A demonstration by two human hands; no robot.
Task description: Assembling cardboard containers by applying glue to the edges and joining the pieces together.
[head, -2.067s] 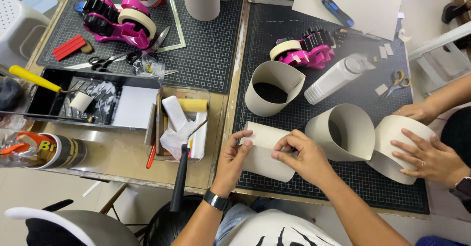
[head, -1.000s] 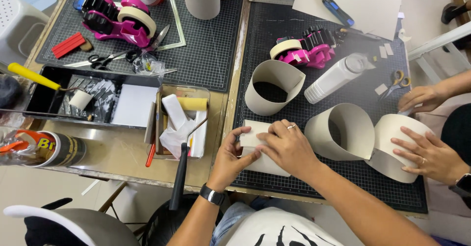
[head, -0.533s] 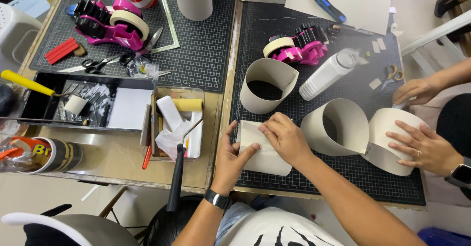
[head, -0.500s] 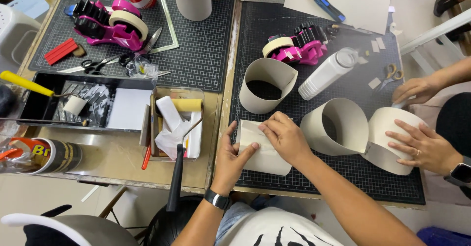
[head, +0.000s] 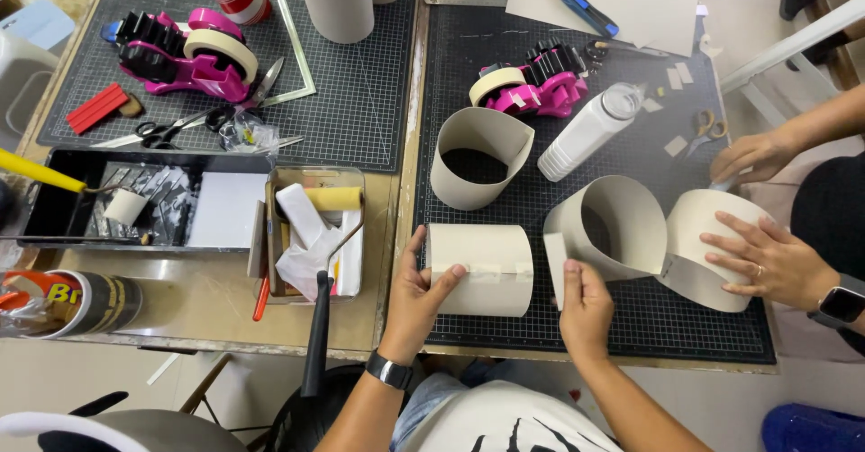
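**Taped seam may lift / tube may roll**

L hand (head: 416,292) pins the rolled card tube (head: 478,270) on its side on the dark cutting mat (head: 505,82), near front edge. Thumb on the tube's left end, fingers curled over the front, one fingertip pressing the tape strip (head: 489,273) along the seam. R hand (head: 586,306) is off the tube, just beside its right end, pinching a small pale strip (head: 555,270), looks like card or tape, can't tell which.

Risks, IMO:
- Only one hand on the tube; card wants to spring open. If the tape isn't rubbed down full length, the seam could peel w/ pressure off.
- Tube is round and lying flat, so it could roll if the grip slackens.
- R hand sits close to the open card loop (head: 613,227); a nudge could shove it into the co-worker's loop (head: 712,245), which another person's hand (head: 766,263) holds.
- Paint tray w/ roller (head: 315,236) is near the L wrist; a stray elbow could smear it.
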